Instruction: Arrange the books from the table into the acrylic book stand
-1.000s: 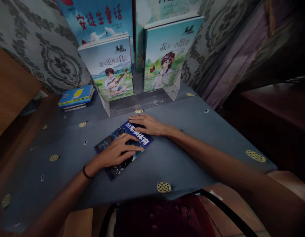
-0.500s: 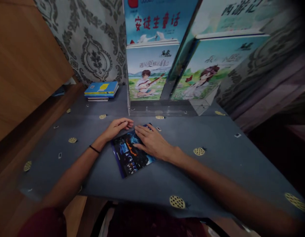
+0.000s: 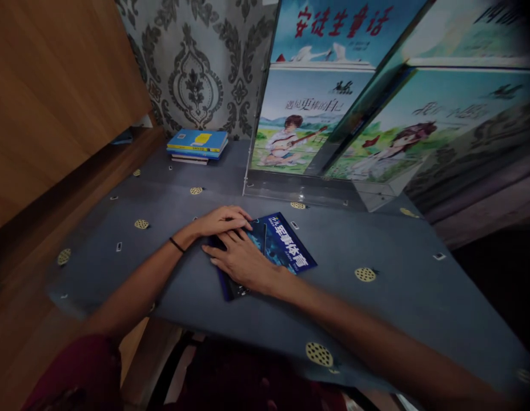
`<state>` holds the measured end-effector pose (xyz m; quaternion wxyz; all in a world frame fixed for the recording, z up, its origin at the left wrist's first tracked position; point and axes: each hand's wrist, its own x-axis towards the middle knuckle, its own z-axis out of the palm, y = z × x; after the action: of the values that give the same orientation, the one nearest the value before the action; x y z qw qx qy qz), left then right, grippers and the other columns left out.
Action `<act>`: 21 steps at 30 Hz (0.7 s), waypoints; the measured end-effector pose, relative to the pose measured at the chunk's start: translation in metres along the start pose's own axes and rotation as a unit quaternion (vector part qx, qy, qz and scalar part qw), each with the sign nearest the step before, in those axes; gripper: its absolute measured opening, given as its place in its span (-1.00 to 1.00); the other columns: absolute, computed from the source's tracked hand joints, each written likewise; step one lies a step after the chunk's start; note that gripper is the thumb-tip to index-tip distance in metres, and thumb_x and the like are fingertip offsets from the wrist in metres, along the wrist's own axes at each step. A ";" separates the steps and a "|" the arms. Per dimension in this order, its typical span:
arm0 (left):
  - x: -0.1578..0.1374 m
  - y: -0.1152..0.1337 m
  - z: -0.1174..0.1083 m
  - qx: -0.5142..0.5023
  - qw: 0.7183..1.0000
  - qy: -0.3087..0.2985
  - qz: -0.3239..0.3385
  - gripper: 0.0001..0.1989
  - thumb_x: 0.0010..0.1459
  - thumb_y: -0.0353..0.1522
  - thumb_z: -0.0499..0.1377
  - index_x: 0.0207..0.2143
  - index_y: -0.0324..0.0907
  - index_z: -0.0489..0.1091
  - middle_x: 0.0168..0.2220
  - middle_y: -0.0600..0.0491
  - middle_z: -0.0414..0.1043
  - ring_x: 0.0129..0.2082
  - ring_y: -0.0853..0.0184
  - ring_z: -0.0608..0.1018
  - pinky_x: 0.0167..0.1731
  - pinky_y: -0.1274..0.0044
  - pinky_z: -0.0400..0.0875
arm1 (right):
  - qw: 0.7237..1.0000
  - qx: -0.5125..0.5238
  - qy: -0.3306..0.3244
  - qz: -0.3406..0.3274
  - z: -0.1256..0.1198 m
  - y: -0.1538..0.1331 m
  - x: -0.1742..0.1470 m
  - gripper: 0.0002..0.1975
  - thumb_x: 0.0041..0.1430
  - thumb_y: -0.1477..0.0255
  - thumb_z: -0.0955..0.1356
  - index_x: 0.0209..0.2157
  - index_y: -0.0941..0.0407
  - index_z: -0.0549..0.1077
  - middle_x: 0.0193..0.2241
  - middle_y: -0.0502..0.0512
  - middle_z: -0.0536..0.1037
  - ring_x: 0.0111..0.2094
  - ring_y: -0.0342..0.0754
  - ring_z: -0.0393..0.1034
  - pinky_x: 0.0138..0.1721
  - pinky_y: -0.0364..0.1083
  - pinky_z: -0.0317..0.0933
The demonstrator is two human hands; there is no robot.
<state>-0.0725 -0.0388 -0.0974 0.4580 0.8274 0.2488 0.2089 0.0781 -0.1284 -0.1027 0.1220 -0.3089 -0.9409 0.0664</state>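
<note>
A thin dark-blue magazine [image 3: 286,240], with white Chinese lettering along its right side, lies flat on the cloth-covered table. My right hand [image 3: 243,260] rests palm down across its left part, fingers apart and thumb out to the left, hiding much of the cover picture. At the magazine's upper left edge, my left hand [image 3: 226,221] lies with fingers stretched to the right, close against my right fingertips. Whether the left fingers press on the cover itself is hard to see.
A clear display stand [image 3: 269,188] holding several picture books [image 3: 286,140] stands at the back. Behind left lies a small stack of blue books [image 3: 196,140]. The blue-grey tablecloth [image 3: 162,274] has pineapple prints. A wooden cabinet [image 3: 68,85] rises at left.
My right hand has slid left and down over the magazine, uncovering the lettering on its right side. My left hand stays by the upper left edge. The view has shifted left.
</note>
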 end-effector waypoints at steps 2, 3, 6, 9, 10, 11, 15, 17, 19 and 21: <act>-0.001 0.001 0.002 0.038 0.999 -0.008 0.005 -0.66 0.32 -0.17 0.09 -0.17 -0.14 0.61 0.01 -0.08 0.51 0.07 0.19 0.48 0.13 0.34 0.28 | 1.000 0.005 -0.008 -0.003 0.001 -0.002 -0.004 -0.61 0.40 0.30 0.25 0.19 0.06 0.40 0.18 0.32 0.37 0.27 0.23 0.15 0.26 0.30 0.06; -0.002 0.001 0.002 0.051 0.999 -0.008 0.007 -0.67 0.33 -0.18 0.09 -0.16 -0.13 0.61 0.01 -0.07 0.51 0.09 0.19 0.47 0.15 0.34 0.25 | 1.000 0.010 -0.014 -0.005 0.001 -0.005 -0.008 -0.59 0.40 0.29 0.25 0.20 0.08 0.39 0.20 0.33 0.35 0.29 0.24 0.13 0.27 0.31 0.05; -0.003 -0.002 0.005 0.072 0.997 -0.003 0.008 -0.68 0.34 -0.20 0.07 -0.13 -0.11 0.59 0.03 -0.06 0.50 0.11 0.21 0.46 0.18 0.32 0.22 | 0.999 0.031 -0.032 -0.010 0.002 -0.015 -0.022 -0.56 0.38 0.27 0.27 0.22 0.09 0.36 0.30 0.32 0.26 0.36 0.24 0.02 0.32 0.33 -0.04; -0.004 -0.005 0.005 0.085 0.996 0.002 0.010 -0.70 0.33 -0.21 0.09 -0.12 -0.08 0.59 0.05 -0.05 0.50 0.10 0.22 0.47 0.18 0.31 0.22 | 0.998 0.045 -0.051 -0.018 0.001 -0.027 -0.042 -0.54 0.39 0.25 0.26 0.25 0.05 0.32 0.35 0.25 0.20 0.39 0.19 -0.04 0.35 0.31 -0.11; -0.003 -0.005 0.006 0.089 0.996 0.003 0.011 -0.71 0.32 -0.21 0.10 -0.13 -0.08 0.59 0.05 -0.05 0.50 0.09 0.23 0.47 0.17 0.31 0.22 | 0.997 0.047 -0.056 -0.022 0.001 -0.029 -0.048 -0.54 0.39 0.26 0.26 0.26 0.04 0.31 0.35 0.23 0.20 0.39 0.17 -0.03 0.36 0.30 -0.11; -0.003 -0.006 0.006 0.092 0.996 0.004 0.012 -0.72 0.32 -0.21 0.11 -0.13 -0.07 0.59 0.05 -0.05 0.50 0.08 0.23 0.48 0.17 0.31 0.23 | 0.997 0.049 -0.059 -0.028 0.000 -0.031 -0.055 -0.54 0.39 0.28 0.26 0.27 0.04 0.30 0.35 0.23 0.20 0.39 0.16 -0.03 0.37 0.28 -0.11; -0.003 -0.007 0.007 0.106 0.994 0.014 0.012 -0.74 0.30 -0.20 0.14 -0.13 -0.04 0.59 0.04 -0.03 0.51 0.06 0.23 0.48 0.15 0.29 0.26 | 0.994 0.067 -0.068 -0.057 -0.009 -0.031 -0.080 -0.51 0.40 0.29 0.25 0.31 0.06 0.24 0.36 0.24 0.17 0.40 0.12 -0.06 0.38 0.27 -0.15; -0.003 -0.007 0.009 0.113 0.993 0.020 0.012 -0.76 0.29 -0.20 0.15 -0.14 -0.03 0.59 0.03 -0.02 0.51 0.05 0.22 0.49 0.15 0.28 0.27 | 0.993 0.080 -0.069 -0.048 -0.014 -0.025 -0.093 -0.47 0.39 0.25 0.25 0.33 0.06 0.19 0.37 0.22 0.15 0.41 0.10 -0.09 0.39 0.26 -0.16; -0.004 -0.008 0.011 0.117 0.993 0.025 0.013 -0.77 0.29 -0.20 0.16 -0.14 -0.02 0.59 0.03 -0.02 0.51 0.06 0.22 0.48 0.15 0.27 0.28 | 0.994 0.084 -0.068 -0.020 -0.018 -0.017 -0.109 -0.42 0.38 0.21 0.26 0.36 0.06 0.14 0.38 0.20 0.13 0.42 0.08 -0.11 0.39 0.25 -0.14; -0.004 -0.008 0.012 0.118 0.992 0.029 0.016 -0.77 0.28 -0.20 0.16 -0.14 -0.02 0.59 0.04 -0.02 0.50 0.07 0.21 0.48 0.15 0.26 0.28 | 0.995 0.075 -0.067 0.013 -0.020 -0.005 -0.125 -0.37 0.38 0.21 0.27 0.38 0.05 0.06 0.39 0.18 0.09 0.42 0.09 -0.11 0.39 0.26 -0.12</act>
<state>-0.0707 -0.0453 -0.1109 0.3463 0.8731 0.2720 0.2094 0.1778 -0.2061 -0.1061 0.0810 -0.3057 -0.9354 0.1585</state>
